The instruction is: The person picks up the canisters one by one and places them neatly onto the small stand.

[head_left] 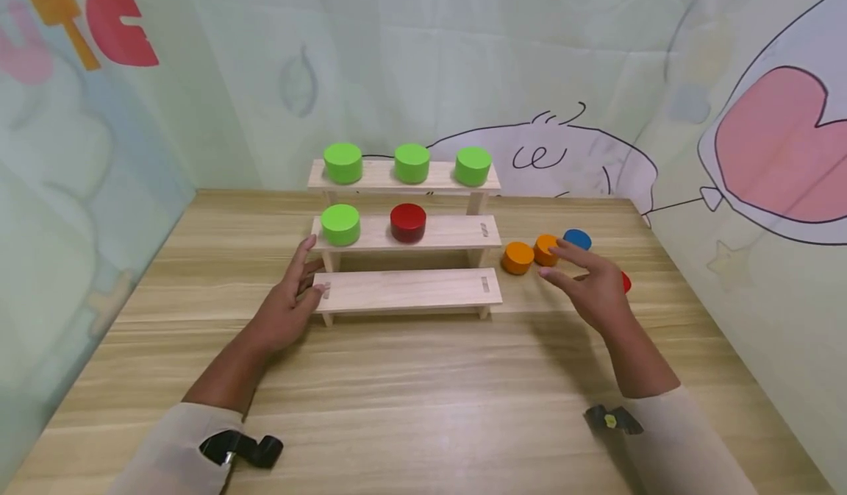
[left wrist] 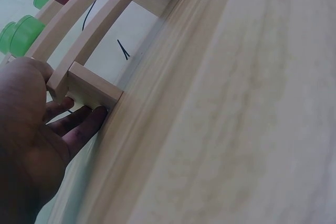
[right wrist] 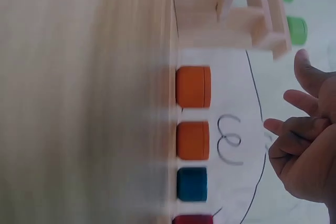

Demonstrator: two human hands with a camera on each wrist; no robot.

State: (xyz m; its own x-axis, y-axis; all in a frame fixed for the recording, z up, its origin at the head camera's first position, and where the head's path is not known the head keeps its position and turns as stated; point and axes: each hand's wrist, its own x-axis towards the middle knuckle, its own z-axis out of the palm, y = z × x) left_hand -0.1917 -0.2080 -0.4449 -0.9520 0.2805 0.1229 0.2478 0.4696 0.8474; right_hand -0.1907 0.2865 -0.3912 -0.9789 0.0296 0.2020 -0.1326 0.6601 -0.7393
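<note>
Wooden shelf [head_left: 406, 290], three tiers high, stood mid-table on my head feed. Far left, the backdrop [head_left: 218, 61] carried letters: I could read an orange T [head_left: 65, 20]; the red letter [head_left: 121, 27] beside it looked like an E or C. My left hand [head_left: 284, 311] gripped the shelf's left end, thumb on the bottom tier. Three green discs [head_left: 412, 164] lined the top tier; a fourth green disc [head_left: 340, 225] and a dark red disc [head_left: 407, 223] sat on the middle one. Small marks [head_left: 485, 284] at the boards' right ends were too tiny to read. Beside the shelf lay two orange discs [head_left: 518, 258] and a blue disc [head_left: 579, 239]. My right hand [head_left: 595, 289] hovered above, thumb and forefinger spread, holding nothing, partly covering a red disc [head_left: 626, 282].
</note>
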